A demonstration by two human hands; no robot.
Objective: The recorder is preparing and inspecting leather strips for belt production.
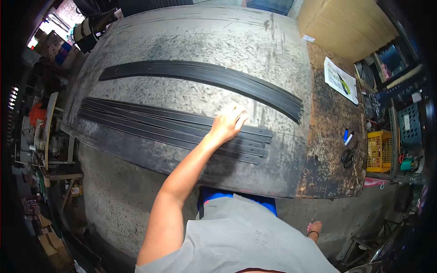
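Cluttered workshop, concrete floor. A big worn grey table [191, 36] fills the view, its right end rusty and stained. Cardboard sheets [346, 25] lean at the far right; crates, a yellow basket [378, 151] and shelving crowd the right wall.

On the table lie two groups of long, thin black strips. The far bundle [205, 75] runs in a bowed line across the middle, tightly packed. The near strips [168, 127] lie fanned out flat near the front edge, overlapping one another, ends roughly even at the right.

Left hand [227, 123] reaches out from the lower edge and rests on top of the near strips, close to their right end. Palm down, fingers [239, 116] loosely curled and pressing; the grip looks laid on rather than closed round anything, though the underside is hidden. Right hand not in view.

Handling, as a judgement: the strips look flat, narrow and very long, so likely light singly but floppy over their length, sagging if lifted at one end. Smooth dark surfaces probably slide easily on each other. Best taken near the middle, or pinched at an end and dragged flat along the table; edges may be thin enough to need care.

Also on the table's right end: a printed paper [340, 79], a blue-and-white marker [348, 136], a dark ring-shaped thing [348, 157].
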